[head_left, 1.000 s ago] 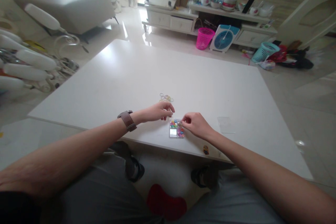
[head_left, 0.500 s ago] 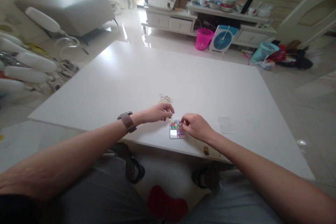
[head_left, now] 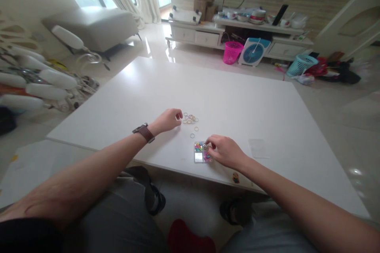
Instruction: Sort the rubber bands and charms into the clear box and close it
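Observation:
A small clear divided box (head_left: 195, 159) sits near the table's front edge. Colourful little pieces (head_left: 198, 148) fill its upper left compartment, and pink ones (head_left: 207, 158) lie at its lower right. My right hand (head_left: 226, 151) is over the box's right side, thumb and forefinger closed about a small stack of silvery rings (head_left: 205, 147); fine detail there is blurred. My left hand (head_left: 168, 120), wearing a brown-strapped watch (head_left: 145, 132), hovers with curled fingers apart from the thumb, nothing visible between them. Just right of it lies a cluster of thin coloured rings (head_left: 190, 119), with a yellow ring (head_left: 196, 129) and a bluish ring (head_left: 192, 136) nearer the box.
On the white table (head_left: 225, 95), a clear flat lid (head_left: 257, 148) lies right of my right hand. A small yellow cartoon figure (head_left: 235, 178) is at the front edge. Beyond the table stand a pink basket (head_left: 232, 52) and a blue-and-white fan (head_left: 253, 51).
My left hand has moved left, away from the box. Two single rings now show between the cluster and the box. My right hand stays at the box; the whole view has shifted slightly.

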### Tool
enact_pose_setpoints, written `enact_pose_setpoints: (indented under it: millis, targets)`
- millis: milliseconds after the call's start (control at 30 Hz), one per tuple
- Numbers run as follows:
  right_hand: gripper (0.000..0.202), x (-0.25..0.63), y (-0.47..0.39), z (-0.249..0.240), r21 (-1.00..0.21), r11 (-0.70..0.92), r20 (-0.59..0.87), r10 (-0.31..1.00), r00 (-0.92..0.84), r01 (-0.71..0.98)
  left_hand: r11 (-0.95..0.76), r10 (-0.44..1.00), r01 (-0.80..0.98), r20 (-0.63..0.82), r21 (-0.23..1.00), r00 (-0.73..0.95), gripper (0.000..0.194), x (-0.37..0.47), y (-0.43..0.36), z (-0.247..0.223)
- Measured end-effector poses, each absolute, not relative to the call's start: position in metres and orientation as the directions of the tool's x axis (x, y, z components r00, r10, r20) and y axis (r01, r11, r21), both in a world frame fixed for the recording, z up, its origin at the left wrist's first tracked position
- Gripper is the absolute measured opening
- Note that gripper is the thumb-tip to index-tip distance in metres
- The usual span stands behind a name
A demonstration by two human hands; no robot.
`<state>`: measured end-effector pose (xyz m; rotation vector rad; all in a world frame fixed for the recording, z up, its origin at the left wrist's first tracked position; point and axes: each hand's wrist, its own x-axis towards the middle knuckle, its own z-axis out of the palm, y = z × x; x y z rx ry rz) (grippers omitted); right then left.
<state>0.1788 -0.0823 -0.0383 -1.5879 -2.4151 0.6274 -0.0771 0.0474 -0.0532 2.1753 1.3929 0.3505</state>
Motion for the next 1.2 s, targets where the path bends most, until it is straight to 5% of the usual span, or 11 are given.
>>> enact_pose_setpoints:
  millis: [100,500,1200]
  targets:
    - [0.013,0.179,-0.084,-0.039,-0.436,0.336,-0.069,0.912,-0.403,0.835,-0.269,0.929,0.786,-0.065,0.557,0.364,0.016,-0.087,0.058,-0.056]
    - [0.01,0.172,-0.117,-0.011,-0.456,0.476,-0.074,0.822,-0.565,0.752,-0.479,0.808,0.704,-0.05,0.524,0.587,0.027,-0.063,0.051,-0.071]
    - [0.008,0.178,-0.117,-0.006,-0.511,0.5,-0.15,0.749,-0.645,0.699,-0.426,0.734,0.774,-0.321,0.468,0.598,0.013,-0.064,0.055,-0.073]
